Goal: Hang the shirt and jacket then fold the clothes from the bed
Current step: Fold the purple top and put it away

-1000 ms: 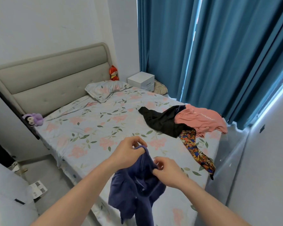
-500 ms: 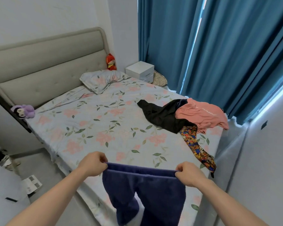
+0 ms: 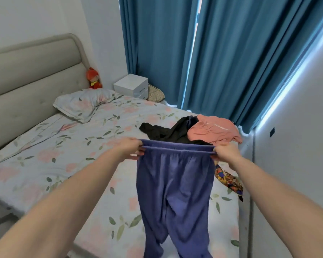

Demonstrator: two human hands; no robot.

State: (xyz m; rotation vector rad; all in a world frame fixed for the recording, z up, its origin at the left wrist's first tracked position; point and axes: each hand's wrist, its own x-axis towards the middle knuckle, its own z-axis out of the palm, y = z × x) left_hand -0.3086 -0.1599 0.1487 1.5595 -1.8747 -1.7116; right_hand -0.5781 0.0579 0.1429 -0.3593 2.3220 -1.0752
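I hold a pair of dark blue trousers (image 3: 175, 192) up by the waistband, stretched wide above the bed (image 3: 73, 149). My left hand (image 3: 131, 148) grips the left end of the waistband and my right hand (image 3: 225, 152) grips the right end. The two legs hang down in front of me. Behind the waistband lie a black garment (image 3: 164, 132), a salmon-pink shirt (image 3: 213, 130) and a multicoloured patterned cloth (image 3: 229, 180), all loose on the floral sheet near the right edge.
A floral pillow (image 3: 82, 105) rests by the grey padded headboard (image 3: 26, 71). A red plush toy (image 3: 94, 78) and a white nightstand (image 3: 131, 86) stand in the far corner. Blue curtains (image 3: 213, 53) hang behind the bed; a white wall (image 3: 296, 146) is close on the right.
The bunched trousers were spread out by the waistband as my hands moved apart, then raised higher over the bed. The camera has moved closer to the bed and tilted.
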